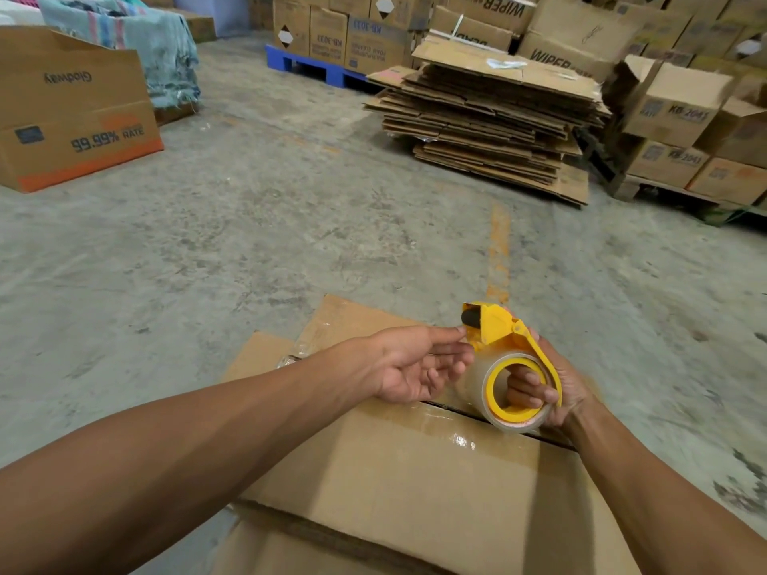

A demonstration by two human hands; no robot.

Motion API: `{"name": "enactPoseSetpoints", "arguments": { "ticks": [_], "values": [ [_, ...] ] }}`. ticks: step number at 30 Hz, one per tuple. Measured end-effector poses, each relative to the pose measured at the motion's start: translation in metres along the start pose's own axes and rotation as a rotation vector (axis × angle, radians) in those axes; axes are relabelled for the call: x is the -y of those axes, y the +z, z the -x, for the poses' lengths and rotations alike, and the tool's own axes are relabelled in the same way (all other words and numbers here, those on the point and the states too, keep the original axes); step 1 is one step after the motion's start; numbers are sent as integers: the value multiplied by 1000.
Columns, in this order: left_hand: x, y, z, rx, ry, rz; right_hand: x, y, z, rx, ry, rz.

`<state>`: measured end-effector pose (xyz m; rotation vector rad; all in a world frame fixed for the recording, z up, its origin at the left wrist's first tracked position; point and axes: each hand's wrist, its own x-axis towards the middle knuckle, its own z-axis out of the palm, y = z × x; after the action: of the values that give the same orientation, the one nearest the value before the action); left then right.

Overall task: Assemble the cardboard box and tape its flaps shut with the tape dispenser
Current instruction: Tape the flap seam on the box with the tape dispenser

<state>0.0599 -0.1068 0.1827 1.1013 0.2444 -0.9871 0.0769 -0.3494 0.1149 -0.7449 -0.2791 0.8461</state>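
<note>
The yellow tape dispenser (504, 359) is gripped by the right hand (543, 388), fingers hooked through the roll's core, above the cardboard box (406, 471) on the floor. The left hand (419, 367) is held open, fingertips at the dispenser's head, nothing grasped. If the loose end is fumbled, the tape could stick to itself

Yellow tape dispenser (504, 359) above cardboard box (415, 471)
</note>
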Motion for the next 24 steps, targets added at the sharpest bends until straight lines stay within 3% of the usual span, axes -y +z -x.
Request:
{"name": "enactPoseSetpoints", "arguments": {
  "ticks": [19,24],
  "values": [
    [-17,43,32,74,-17,35,18,47,3,203,-47,18],
    [-17,49,37,70,17,66,23,54,8,191,-36,19]
  ]
}}
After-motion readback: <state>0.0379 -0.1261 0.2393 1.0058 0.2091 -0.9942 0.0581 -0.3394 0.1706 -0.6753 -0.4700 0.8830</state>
